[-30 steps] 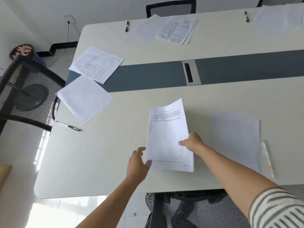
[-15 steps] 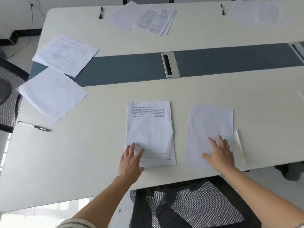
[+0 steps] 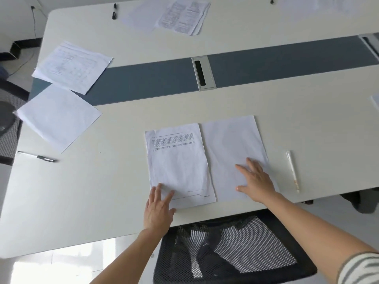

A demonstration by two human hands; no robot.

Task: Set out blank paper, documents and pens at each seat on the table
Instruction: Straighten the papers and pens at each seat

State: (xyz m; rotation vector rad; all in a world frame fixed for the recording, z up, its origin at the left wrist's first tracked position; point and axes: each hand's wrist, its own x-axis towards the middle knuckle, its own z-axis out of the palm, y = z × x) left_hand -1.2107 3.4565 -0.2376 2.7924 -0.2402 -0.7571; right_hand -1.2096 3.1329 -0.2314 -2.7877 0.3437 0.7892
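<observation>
Since half a second ago the blank sheet (image 3: 231,144) has slid left, closing the gap, so its long edge now lies just beside the printed document (image 3: 178,160).

Neither hand grasps anything. The left grip (image 3: 158,210) is released, its straight fingers pressing flat on the near left corner of the printed document while the palm lies over the bare surface (image 3: 102,201). The right grip (image 3: 257,181) is released too, fingers spread and flat on the near right part of the blank sheet. A striped sleeve (image 3: 361,269) shows at the near right corner.

Both papers lie side by side at the near seat, the document on the left and the blank sheet on the right and reaching a little farther. Right of the blank sheet, apart from it, a white pen (image 3: 292,171) lies roughly parallel to its edge. A black mesh chair (image 3: 235,249) is tucked under the near edge.

At the left end, a second blank sheet (image 3: 59,117) lies tilted, with a printed sheet (image 3: 73,66) beyond it and a dark-tipped pen (image 3: 39,157) nearer.

A grey strip (image 3: 143,83) with a metal cable hatch (image 3: 203,73) runs across the middle. On the far side lie more papers (image 3: 184,15) and a black pen (image 3: 113,14) to their left.
</observation>
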